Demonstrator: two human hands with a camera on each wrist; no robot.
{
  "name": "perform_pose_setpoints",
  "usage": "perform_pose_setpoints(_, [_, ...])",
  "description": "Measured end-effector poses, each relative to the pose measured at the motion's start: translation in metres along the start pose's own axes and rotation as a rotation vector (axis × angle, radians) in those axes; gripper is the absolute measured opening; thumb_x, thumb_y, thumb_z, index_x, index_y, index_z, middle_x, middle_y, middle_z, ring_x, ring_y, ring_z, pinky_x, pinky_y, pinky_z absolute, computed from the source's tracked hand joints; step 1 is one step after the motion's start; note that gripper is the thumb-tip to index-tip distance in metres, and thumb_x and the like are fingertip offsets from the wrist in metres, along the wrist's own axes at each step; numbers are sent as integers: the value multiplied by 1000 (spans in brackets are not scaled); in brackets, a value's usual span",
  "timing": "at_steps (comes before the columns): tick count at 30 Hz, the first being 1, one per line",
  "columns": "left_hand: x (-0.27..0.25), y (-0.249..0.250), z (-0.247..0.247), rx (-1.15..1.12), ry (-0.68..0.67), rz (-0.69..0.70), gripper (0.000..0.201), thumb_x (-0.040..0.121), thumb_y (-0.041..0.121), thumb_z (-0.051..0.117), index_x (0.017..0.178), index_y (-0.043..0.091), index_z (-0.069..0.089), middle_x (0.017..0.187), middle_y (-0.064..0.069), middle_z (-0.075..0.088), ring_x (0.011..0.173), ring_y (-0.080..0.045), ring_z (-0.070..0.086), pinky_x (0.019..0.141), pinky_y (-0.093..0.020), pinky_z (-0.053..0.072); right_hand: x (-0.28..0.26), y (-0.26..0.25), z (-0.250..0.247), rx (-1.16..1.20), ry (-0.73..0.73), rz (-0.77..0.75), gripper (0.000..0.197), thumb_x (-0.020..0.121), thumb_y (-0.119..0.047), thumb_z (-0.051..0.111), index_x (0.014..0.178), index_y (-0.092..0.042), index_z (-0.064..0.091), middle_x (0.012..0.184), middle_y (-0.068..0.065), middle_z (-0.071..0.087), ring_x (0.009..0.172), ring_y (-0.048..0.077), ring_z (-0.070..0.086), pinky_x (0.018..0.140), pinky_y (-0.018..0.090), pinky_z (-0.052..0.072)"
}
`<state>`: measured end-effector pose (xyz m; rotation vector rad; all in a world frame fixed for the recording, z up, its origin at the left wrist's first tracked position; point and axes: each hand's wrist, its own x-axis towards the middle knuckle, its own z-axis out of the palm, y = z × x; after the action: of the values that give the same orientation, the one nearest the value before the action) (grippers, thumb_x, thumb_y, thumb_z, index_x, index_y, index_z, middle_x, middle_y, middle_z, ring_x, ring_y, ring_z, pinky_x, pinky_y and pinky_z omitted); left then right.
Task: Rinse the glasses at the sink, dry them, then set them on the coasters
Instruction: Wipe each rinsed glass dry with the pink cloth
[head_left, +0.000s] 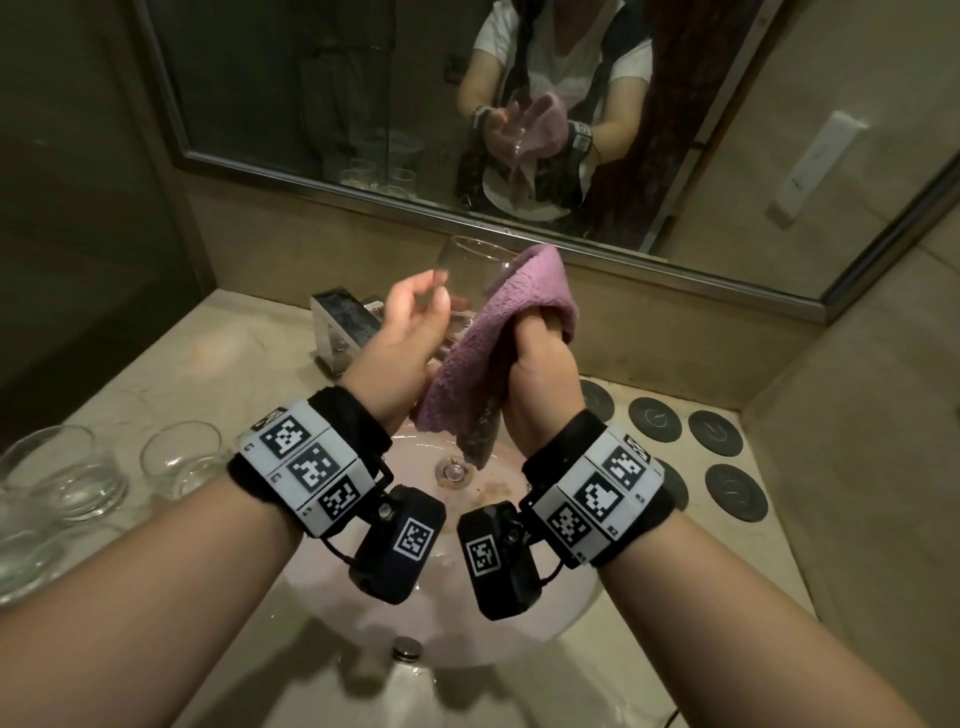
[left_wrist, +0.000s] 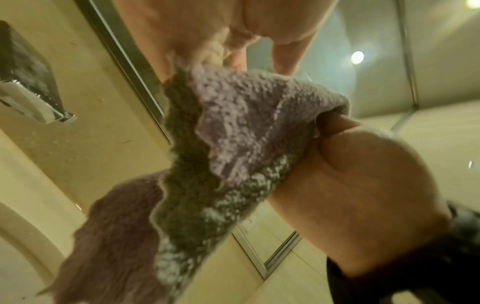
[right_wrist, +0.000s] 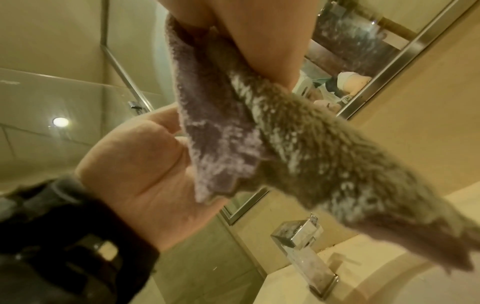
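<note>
The cloth (head_left: 511, 332) is lilac terry, nubbly and matt, its lower corner darker and greyish. The glass (head_left: 470, 270) beside it is clear and smooth. The two glasses (head_left: 182, 460) at the near left are the same clear, shiny glass. The tap (head_left: 343, 325) is glossy chromed metal, spotted dull. The sink (head_left: 519, 478) is smooth, glossy pale pink. The counter (head_left: 249, 353) looks like polished beige stone. The coasters (head_left: 714, 436) at the right are dark and matt. The mirror (head_left: 311, 78) has a brushed metal frame.
</note>
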<state>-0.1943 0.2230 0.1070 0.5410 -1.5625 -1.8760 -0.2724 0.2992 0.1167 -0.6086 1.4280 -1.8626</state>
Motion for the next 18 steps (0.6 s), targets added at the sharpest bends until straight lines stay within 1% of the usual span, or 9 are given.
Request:
perform_pose_setpoints(1, [1,-1,0,2,-17,-8,33,98,35,32,130,27,32,111,4,52,99,-14,54,81,-32,48,1,0,0,-3,-12,1,39,98,-35,37,127,-11,46,118,11,56,117,28,51,107,52,37])
perform_pose_setpoints(3, [2,-3,-2,14,-92,-41,55,89,51,40,136,27,27,121,3,49,105,-11,53,90,-33,48,4,0,0,-35,-9,24,54,88,-51,44,125,-13,50,121,11,59,117,27,54,106,51,39])
perform_pose_setpoints(5, [4,-3,-8,10,-203,-61,89,60,74,58,134,31,31,129,5,46,110,-10,52,86,-33,52,7,-5,-4,26,-13,40,54,89,-53,46,121,-9,54,118,13,61,112,27,58,102,47,43])
perform_pose_setpoints(7, [5,-1,-14,-63,-303,-112,111,39,76,72,134,35,32,135,8,43,122,-16,48,83,-41,55,9,-15,-7,140,-77,42,49,92,-46,42,113,-3,56,111,17,63,106,31,60,95,42,48])
perform_pose_setpoints(9, [9,-4,-20,-158,-318,-188,125,33,68,81,140,35,24,142,2,40,124,-28,49,83,-51,54,12,-19,-10,155,-117,22,58,91,-46,45,120,4,52,116,24,61,108,39,59,94,45,50])
perform_pose_setpoints(12, [12,-9,-22,-252,-260,-266,128,33,61,85,142,34,23,144,-12,39,117,-36,56,77,-51,54,13,-15,-9,89,-87,43,63,92,-49,46,122,5,51,115,25,62,106,39,61,95,47,50])
perform_pose_setpoints(14, [11,-9,-21,-263,-231,-295,123,36,63,84,141,32,27,144,-15,38,116,-38,56,76,-49,55,13,-14,-12,122,-81,38,56,97,-46,39,120,4,51,113,23,63,105,38,61,96,48,49])
perform_pose_setpoints(16, [11,-6,-17,-219,-169,-308,113,44,71,77,138,27,32,138,-16,45,110,-34,61,77,-46,55,13,-14,-12,178,-105,35,45,99,-41,33,111,-3,54,103,16,65,98,29,64,91,41,52])
perform_pose_setpoints(18, [12,-3,-14,-190,-74,-338,104,53,80,63,136,23,37,132,-15,54,108,-29,63,83,-48,54,10,-15,-7,176,-100,46,44,98,-39,37,117,-3,52,111,18,63,105,30,61,96,44,49])
